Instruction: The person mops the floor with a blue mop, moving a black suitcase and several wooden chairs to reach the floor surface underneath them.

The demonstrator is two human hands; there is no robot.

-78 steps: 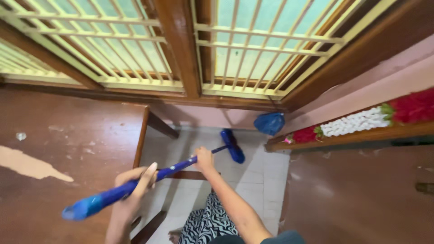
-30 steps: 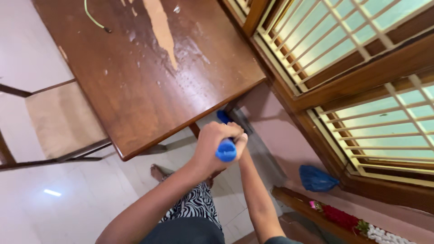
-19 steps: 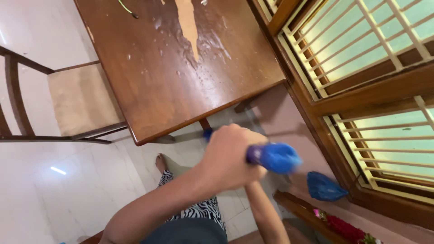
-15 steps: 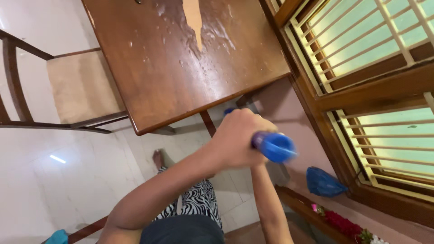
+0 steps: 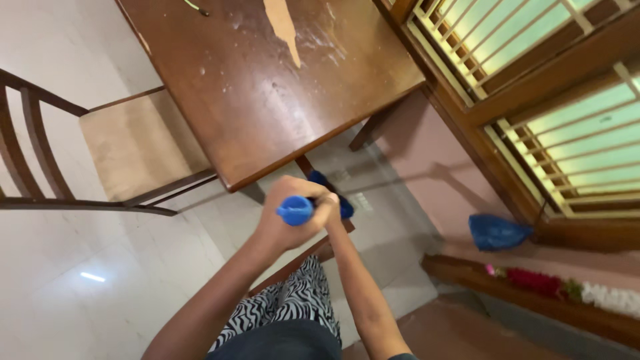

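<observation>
A blue mop handle [image 5: 295, 210] points almost straight at the camera, so I see mainly its rounded top end. My left hand [image 5: 283, 230] is wrapped around the handle just under that end. My right hand [image 5: 328, 202] grips the handle lower down and is partly hidden behind the left. The blue mop head [image 5: 337, 197] shows on the tiled floor [image 5: 133, 280] just past my hands, under the near edge of the wooden table [image 5: 267, 87]. My patterned trouser leg [image 5: 293, 303] is below.
A wooden chair [image 5: 127, 143] with a tan seat stands left of the table. A barred window [image 5: 573, 127] and pink wall fill the right. A blue bag [image 5: 497, 232] lies in the corner beside a low wooden ledge holding red and white flower garlands [image 5: 567, 292].
The view has swung from facing the window to looking down at the table corner. The handle has come back toward me and now stands more upright, with its head under the table edge.
</observation>
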